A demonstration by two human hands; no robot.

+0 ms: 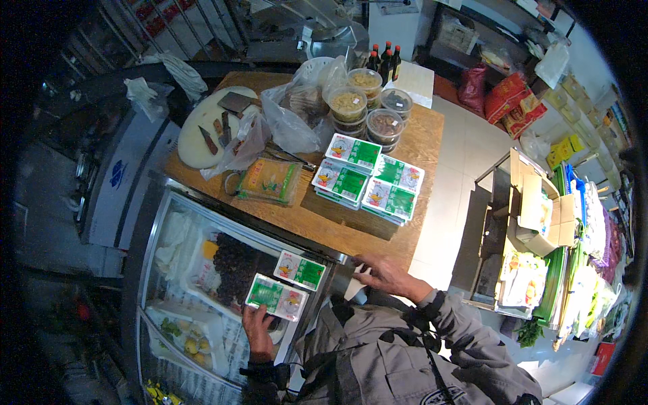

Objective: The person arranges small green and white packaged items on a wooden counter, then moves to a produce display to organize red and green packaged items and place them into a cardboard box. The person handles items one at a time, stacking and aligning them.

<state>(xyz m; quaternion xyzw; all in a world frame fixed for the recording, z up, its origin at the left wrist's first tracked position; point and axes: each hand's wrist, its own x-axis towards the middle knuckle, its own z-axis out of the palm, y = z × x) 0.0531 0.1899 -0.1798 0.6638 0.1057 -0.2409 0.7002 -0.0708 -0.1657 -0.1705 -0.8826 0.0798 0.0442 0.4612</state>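
Note:
My left hand [258,331] grips the lower edge of a green-and-white sealed plastic pack [276,297] with a cartoon duck on its film, over the glass top of a display fridge [174,217]. Just above it lies a second such pack [299,271]. My right hand [387,277] is by the front corner of the wooden table [354,235], fingers curled. A pale object [355,287] shows under its fingers; whether they hold it is unclear. Several matching packs [349,177] stand stacked on the table.
Lidded tubs [349,106], sauce bottles [387,63], a yellow bagged food packet [271,179] and plastic bags [291,119] crowd the table. Knives [207,139] and a cleaver [235,102] lie on a round cutting board [192,131]. A cart with cardboard boxes [544,217] stands to the right.

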